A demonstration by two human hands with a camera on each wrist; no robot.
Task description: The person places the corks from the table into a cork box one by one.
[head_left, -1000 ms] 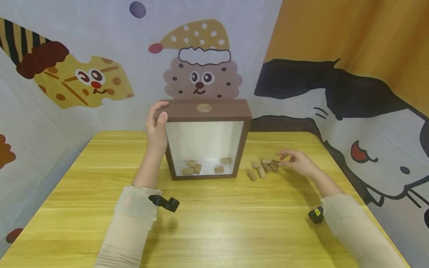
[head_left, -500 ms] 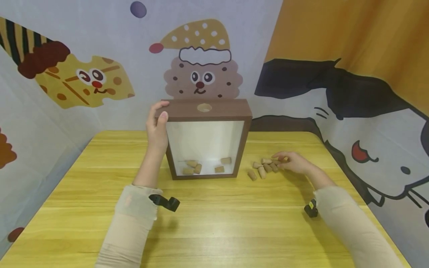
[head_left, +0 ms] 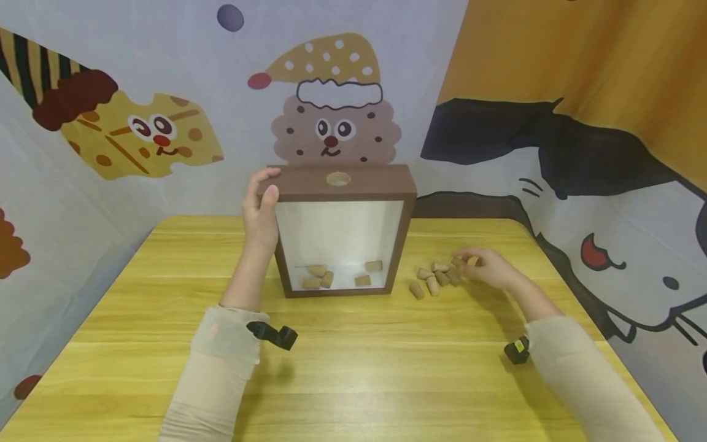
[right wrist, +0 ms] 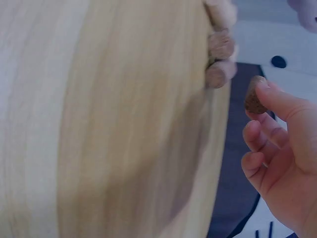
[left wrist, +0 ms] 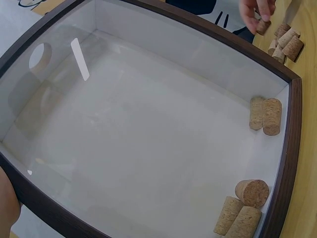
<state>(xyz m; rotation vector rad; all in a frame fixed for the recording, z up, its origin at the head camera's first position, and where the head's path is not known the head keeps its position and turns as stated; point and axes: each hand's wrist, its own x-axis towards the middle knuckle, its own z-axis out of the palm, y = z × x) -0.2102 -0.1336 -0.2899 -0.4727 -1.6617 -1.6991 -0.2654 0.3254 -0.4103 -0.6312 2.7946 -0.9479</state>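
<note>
Rough corks (head_left: 433, 277), glossy glass-fronted frame (head_left: 343, 184)

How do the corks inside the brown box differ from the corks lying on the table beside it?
The corks in the box lie behind a clear front pane, spread in small groups along the floor; the corks on the table sit in the open, bunched in one cluster. The left hand grips the box frame, while the right hand pinches a cork at the loose cluster. Both sets look alike: short, tan cylinders.

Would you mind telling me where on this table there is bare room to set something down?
The table is bare along the near edge between the two sleeves, and left of the left hand gripping the frame box. It is crowded right of the box, where the right hand pinches a cork beside the loose corks.
</note>
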